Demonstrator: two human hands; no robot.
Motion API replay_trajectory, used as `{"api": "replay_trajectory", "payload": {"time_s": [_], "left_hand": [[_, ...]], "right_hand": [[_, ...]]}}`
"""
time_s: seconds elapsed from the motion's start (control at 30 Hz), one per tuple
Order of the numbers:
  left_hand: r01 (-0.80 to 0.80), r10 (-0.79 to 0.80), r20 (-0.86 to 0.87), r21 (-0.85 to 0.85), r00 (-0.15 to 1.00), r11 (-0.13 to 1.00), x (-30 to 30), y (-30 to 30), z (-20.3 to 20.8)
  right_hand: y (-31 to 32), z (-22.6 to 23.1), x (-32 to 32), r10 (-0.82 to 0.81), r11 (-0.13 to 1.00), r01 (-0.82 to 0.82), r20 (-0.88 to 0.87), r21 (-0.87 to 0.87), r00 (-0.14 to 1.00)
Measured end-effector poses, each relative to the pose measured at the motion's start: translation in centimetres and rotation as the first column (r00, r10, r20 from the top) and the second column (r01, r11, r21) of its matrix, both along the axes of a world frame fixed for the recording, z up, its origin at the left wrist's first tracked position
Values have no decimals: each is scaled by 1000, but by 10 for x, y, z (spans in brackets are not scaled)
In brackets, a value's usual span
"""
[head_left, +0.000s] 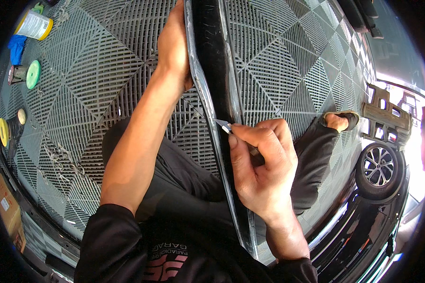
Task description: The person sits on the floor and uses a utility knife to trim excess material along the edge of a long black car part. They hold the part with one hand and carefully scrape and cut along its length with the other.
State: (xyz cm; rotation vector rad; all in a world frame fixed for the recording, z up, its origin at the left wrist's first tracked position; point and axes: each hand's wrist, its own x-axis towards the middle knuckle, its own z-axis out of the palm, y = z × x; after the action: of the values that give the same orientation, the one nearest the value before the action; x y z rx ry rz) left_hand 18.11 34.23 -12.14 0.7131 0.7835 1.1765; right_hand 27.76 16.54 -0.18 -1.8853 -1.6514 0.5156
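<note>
A long black panel [216,70] with pale, scuffed-looking edges runs upright through the middle, from the top of the view down to my lap. My left hand [174,49] grips its left edge near the top, the fingers hidden behind it. Lower down, my right hand [267,165] pinches a small craft knife [225,127] between thumb and forefinger. The pointed blade lies at the panel's left rim, and it seems to touch it. Most of the knife's handle is hidden in my palm.
Grey grid floor tiles [113,42] surround my crossed legs. On the left are a white and yellow tub [34,25], a blue cloth [16,48], a green pad [33,74], a yellow disc [4,132] and a cardboard box [7,203]. A wheel [378,165] stands at right.
</note>
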Motion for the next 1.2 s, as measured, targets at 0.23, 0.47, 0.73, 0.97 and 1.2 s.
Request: {"api": "replay_trajectory", "payload": {"time_s": [0.23, 0.47, 0.73, 0.97, 1.2], "left_hand": [[-6, 5, -20, -69, 1000, 998, 3, 1, 6], [-6, 4, -25, -107, 1000, 994, 5, 1, 9], [-7, 3, -27, -136, 1000, 991, 5, 1, 13], [-6, 2, -27, -157, 1000, 988, 5, -1, 13], [-19, 11, -51, -174, 999, 985, 6, -2, 15]], "right_hand": [[5, -6, 4, 72, 994, -74, 27, 78, 997], [3, 4, -6, 8, 998, -1, 123, -55, 992], [2, 8, -11, -14, 997, 27, 174, -75, 985], [1, 8, -13, -11, 997, 25, 186, -72, 983], [-4, 5, -13, -11, 997, 24, 181, -69, 983]]}}
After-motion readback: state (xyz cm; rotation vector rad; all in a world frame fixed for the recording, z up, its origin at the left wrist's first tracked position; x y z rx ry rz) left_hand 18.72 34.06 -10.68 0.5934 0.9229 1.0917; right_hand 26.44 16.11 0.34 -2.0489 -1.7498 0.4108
